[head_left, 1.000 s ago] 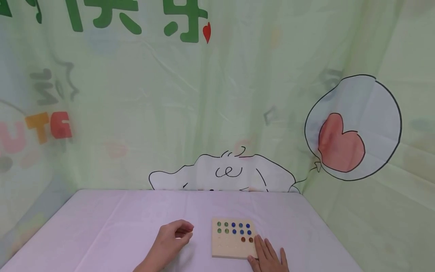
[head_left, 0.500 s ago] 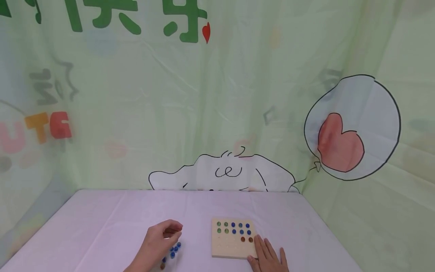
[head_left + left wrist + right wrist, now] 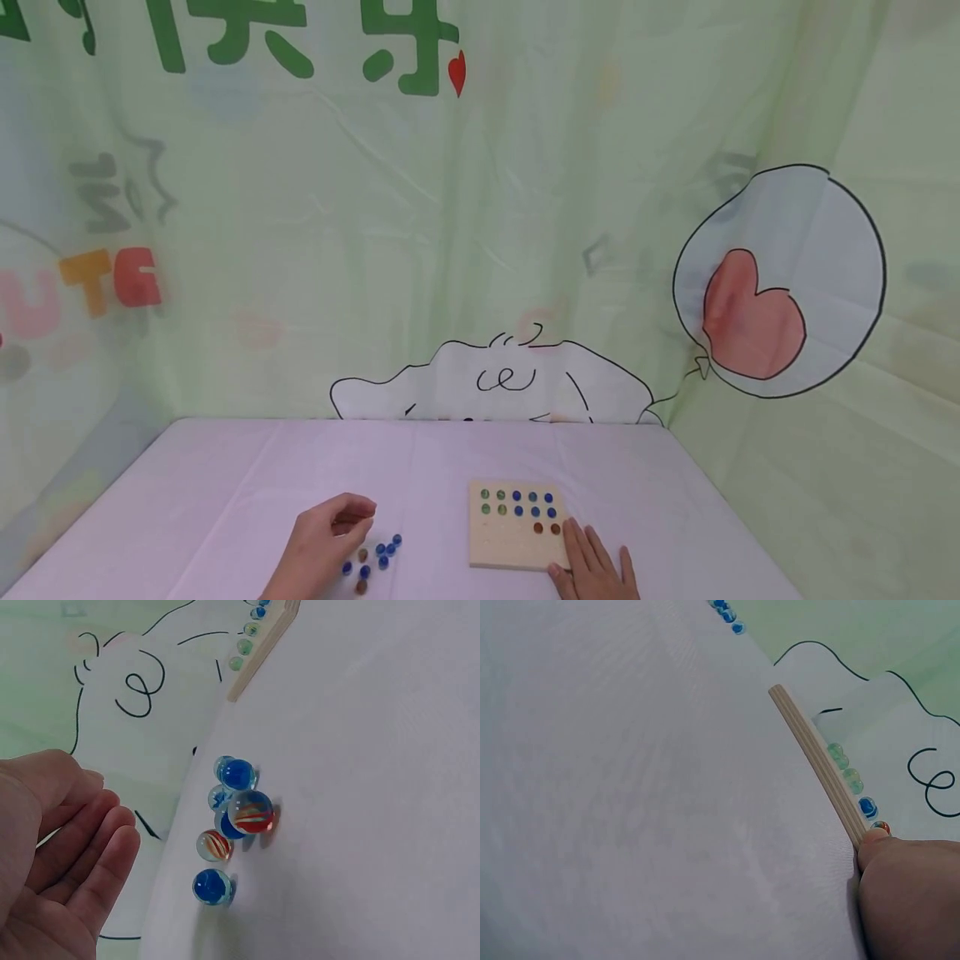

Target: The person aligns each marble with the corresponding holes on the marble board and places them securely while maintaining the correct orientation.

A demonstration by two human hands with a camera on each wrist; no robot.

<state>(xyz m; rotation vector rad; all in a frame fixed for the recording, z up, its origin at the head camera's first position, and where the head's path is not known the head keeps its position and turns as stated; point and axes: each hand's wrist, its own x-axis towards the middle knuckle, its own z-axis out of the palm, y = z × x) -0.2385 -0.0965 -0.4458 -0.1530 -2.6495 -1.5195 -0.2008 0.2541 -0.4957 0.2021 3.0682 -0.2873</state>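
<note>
My left hand (image 3: 326, 529) hovers over loose glass marbles, its fingers loosely bent and the thumb near the fingertips. Nothing shows between them in the left wrist view. Below and beside it lie several blue marbles (image 3: 397, 540) and a few with red-orange swirls (image 3: 251, 811). My right hand (image 3: 596, 571) rests at the right edge of a square wooden board (image 3: 510, 554), fingers straight, thumb (image 3: 876, 838) at the near corner. Two rows on the board hold green marbles (image 3: 485, 494) and blue marbles (image 3: 551, 512). Two reddish-brown marbles (image 3: 538, 528) sit in the third row's right end.
A pale cloth (image 3: 225, 492) covers the table. Behind the table hangs a light green curtain (image 3: 337, 250) with a drawn figure and a balloon (image 3: 840, 250). The loose marbles lie left of the board, with bare cloth between.
My left hand has moved left and slightly down, away from the board, uncovering the loose marbles. My right hand and the marbles on the board stay as they were.
</note>
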